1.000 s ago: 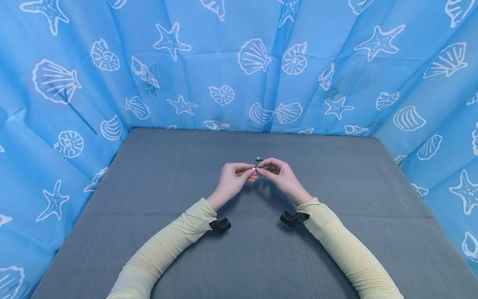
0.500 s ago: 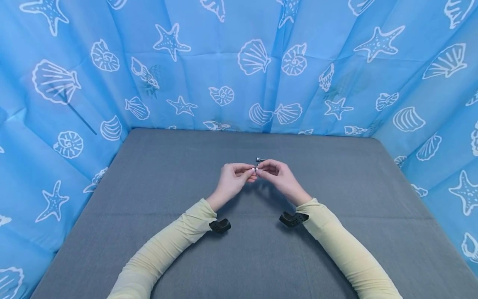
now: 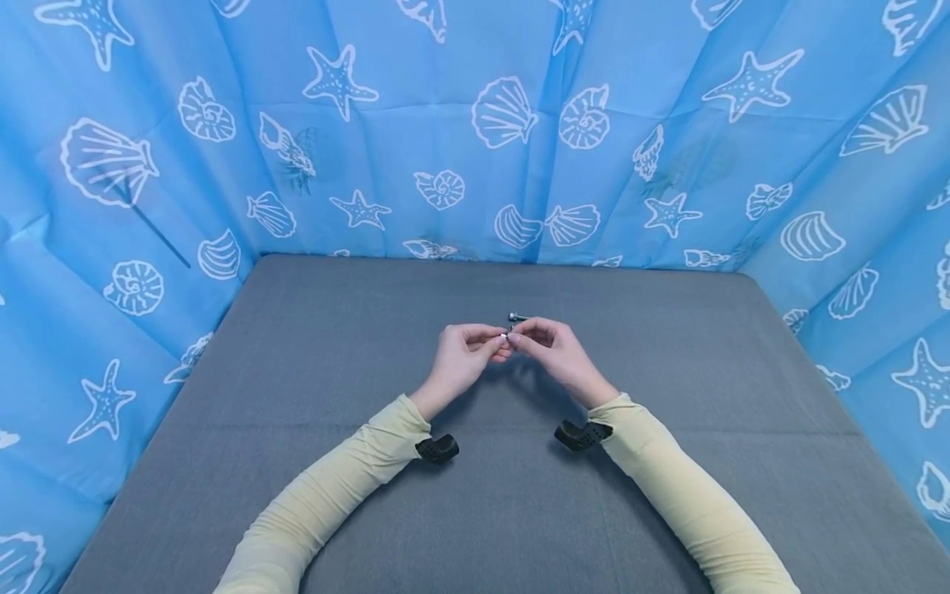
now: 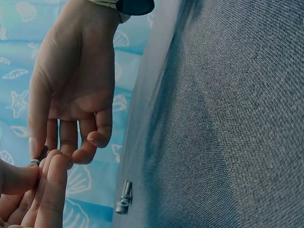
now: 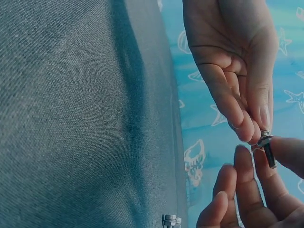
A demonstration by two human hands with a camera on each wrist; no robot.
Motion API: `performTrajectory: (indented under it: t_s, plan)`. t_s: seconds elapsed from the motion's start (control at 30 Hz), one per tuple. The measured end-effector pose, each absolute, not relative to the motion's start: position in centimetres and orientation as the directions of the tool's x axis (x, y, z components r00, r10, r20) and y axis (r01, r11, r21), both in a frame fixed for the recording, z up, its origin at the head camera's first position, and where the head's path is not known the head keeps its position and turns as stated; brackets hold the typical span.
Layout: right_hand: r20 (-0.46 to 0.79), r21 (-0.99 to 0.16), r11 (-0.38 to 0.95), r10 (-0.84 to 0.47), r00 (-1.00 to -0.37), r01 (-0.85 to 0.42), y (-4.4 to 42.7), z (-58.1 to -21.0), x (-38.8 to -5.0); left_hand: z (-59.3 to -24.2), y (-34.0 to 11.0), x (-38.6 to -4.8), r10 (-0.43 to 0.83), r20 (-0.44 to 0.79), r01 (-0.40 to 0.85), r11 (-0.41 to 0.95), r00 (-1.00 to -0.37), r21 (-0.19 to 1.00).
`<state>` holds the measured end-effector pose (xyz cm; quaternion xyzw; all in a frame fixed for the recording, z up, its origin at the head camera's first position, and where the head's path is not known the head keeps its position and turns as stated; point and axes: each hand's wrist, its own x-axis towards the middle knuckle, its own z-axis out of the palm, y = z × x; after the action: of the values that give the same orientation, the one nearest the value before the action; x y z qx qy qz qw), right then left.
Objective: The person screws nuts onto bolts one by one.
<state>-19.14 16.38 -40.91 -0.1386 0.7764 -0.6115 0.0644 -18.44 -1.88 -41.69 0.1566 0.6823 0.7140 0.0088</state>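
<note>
Above the table, my left hand (image 3: 462,356) pinches the head end of a small metal bolt (image 5: 269,154) between thumb and fingers. A nut or washer (image 5: 264,139) sits around the bolt near its head. From the other side my right hand (image 3: 558,350) holds the bolt near that ring, its thumb (image 5: 290,151) against it and a fingertip behind. The right hand's other fingers are loosely bent. In the left wrist view the bolt's dark shank (image 4: 43,153) shows partly between the fingertips; the rest is hidden.
Beyond the hands, a metal bolt (image 3: 517,317) with a ring near its head lies on the grey cloth-covered table (image 3: 356,330); a second may lie against it. A blue shell-print curtain (image 3: 445,124) borders the back and sides. Each wrist carries a black camera mount (image 3: 438,449).
The right fingertips have shifted slightly along the bolt, and its shank shows less from above than half a second ago. The left hand and the bolt on the table stay put.
</note>
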Motion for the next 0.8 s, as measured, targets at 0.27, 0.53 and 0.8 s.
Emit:
performTrajectory:
  t_s: [0.27,0.53,0.8]
  plan:
    - [0.074,-0.978,0.168,-0.292,-0.953,-0.127,16.3,-40.9,-18.9,-41.6,-2.0,-18.5,0.246,0.191,0.184,-0.052,-0.950,0.982]
    - [0.051,-0.975,0.193,-0.297,-0.954,-0.112,16.2,-40.7,-19.0,-39.3,-2.3,-17.2,0.270,0.205,0.199,-0.047,-0.941,0.979]
    - [0.067,-0.973,0.189,-0.305,-0.950,-0.129,16.4,-40.8,-19.1,-39.1,-2.2,-17.1,0.273,0.190,0.180,-0.062,-0.943,0.982]
